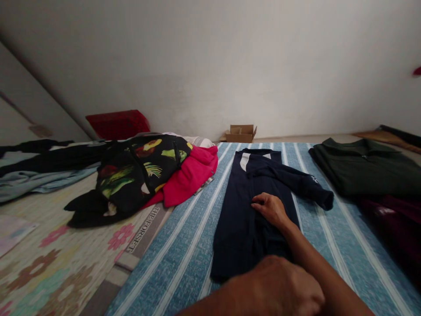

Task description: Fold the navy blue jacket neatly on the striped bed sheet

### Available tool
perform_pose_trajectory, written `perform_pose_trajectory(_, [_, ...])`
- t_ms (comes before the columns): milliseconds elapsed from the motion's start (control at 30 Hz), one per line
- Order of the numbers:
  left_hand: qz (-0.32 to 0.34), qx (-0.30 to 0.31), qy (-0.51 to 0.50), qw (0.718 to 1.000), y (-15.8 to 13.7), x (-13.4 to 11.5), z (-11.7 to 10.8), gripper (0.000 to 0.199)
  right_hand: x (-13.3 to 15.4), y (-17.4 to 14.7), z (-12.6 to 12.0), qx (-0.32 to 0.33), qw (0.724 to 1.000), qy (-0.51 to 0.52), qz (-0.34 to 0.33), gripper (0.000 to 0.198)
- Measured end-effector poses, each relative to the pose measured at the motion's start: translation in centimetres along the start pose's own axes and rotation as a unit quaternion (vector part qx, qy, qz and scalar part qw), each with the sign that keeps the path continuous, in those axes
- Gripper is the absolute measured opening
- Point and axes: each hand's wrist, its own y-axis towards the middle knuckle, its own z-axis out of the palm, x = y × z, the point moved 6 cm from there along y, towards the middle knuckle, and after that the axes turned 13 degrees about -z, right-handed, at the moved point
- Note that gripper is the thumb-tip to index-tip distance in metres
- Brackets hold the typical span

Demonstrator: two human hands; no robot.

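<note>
A navy blue long-sleeved top [233, 210] with white shoulder panels lies partly folded on the blue striped cloth. One sleeve [301, 182] is laid across it and juts out to the right. Around the middle of the top, my right hand [269, 208] has its fingers bent and pinched at the fabric. Nearer the camera, my left hand [279, 283] is a blurred fist in front of the lower end of the top, crossing before my right forearm. Its fingertips, and whatever they grip, are hidden.
Blue striped cloth [177, 259] covers the surface. At right lie a folded dark green garment [371, 169] and a maroon one [391, 228]. A black fruit-print garment [141, 171] and a pink one [190, 171] are heaped left. A cardboard box [241, 134] stands by the wall.
</note>
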Motion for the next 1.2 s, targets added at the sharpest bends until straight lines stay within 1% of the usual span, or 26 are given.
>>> perform_pose_trajectory(33, [-0.050, -0.066, 0.016, 0.996, 0.1, 1.6, -2.4, 0.017, 0.0, 0.0, 0.1, 0.001, 1.000, 0.004, -0.001, 0.021])
perform_pose_trajectory(67, [-0.110, -0.127, 0.025, 0.986, 0.0, 3.5, -4.9, 0.020, 0.0, 0.0, 0.1, 0.002, 1.000, 0.008, -0.002, 0.021])
perform_pose_trajectory(133, [-0.232, -0.224, 0.042, 0.946, -0.3, 7.4, -9.2, 0.026, 0.1, 0.0, 0.2, 0.001, 1.000, 0.012, -0.007, 0.021])
perform_pose_trajectory(167, [-0.283, -0.260, 0.052, 0.921, -0.5, 9.3, -11.0, 0.024, 0.2, 0.0, 0.1, 0.000, 1.000, 0.010, -0.009, 0.020])
perform_pose_trajectory(200, [-0.327, -0.288, 0.066, 0.898, -0.5, 11.1, -12.5, 0.022, 0.3, 0.0, 0.0, 0.000, 1.000, 0.008, -0.012, 0.020])
perform_pose_trajectory(267, [-0.387, -0.316, 0.096, 0.861, -0.1, 14.3, -14.6, 0.020, 0.4, 0.0, -0.1, -0.003, 1.000, 0.006, -0.012, 0.019])
perform_pose_trajectory(333, [-0.404, -0.325, 0.108, 0.848, 0.8, 16.5, -15.7, 0.021, 0.6, 0.0, -0.1, 0.000, 1.000, 0.009, -0.011, 0.018])
perform_pose_trajectory(400, [-0.400, -0.325, 0.115, 0.849, 1.9, 17.8, -16.2, 0.022, 0.7, 0.0, -0.1, 0.004, 1.000, 0.014, -0.011, 0.016])
perform_pose_trajectory(467, [-0.392, -0.320, 0.125, 0.853, 2.6, 18.6, -16.4, 0.022, 0.7, 0.0, 0.0, 0.007, 1.000, 0.017, -0.007, 0.015])
perform_pose_trajectory(700, [-0.360, -0.295, 0.144, 0.873, 3.0, 19.9, -16.3, 0.021, 0.7, 0.0, 0.1, 0.006, 1.000, 0.030, 0.002, 0.015])
perform_pose_trajectory(767, [-0.355, -0.278, 0.167, 0.877, 3.1, 19.8, -16.2, 0.021, 0.8, 0.0, 0.2, 0.007, 1.000, 0.031, 0.000, 0.015])
perform_pose_trajectory(867, [-0.361, -0.253, 0.209, 0.873, 3.3, 19.5, -15.9, 0.022, 0.8, 0.0, 0.2, 0.013, 0.999, 0.032, 0.000, 0.016])
perform_pose_trajectory(1067, [-0.363, -0.244, 0.257, 0.862, 4.1, 18.5, -15.2, 0.027, 0.6, 0.0, 0.3, 0.015, 0.999, 0.032, 0.003, 0.016])
perform_pose_trajectory(1200, [-0.343, -0.219, 0.288, 0.867, 5.2, 17.4, -14.9, 0.028, 0.7, 0.0, 0.3, 0.015, 0.999, 0.037, -0.001, 0.016])
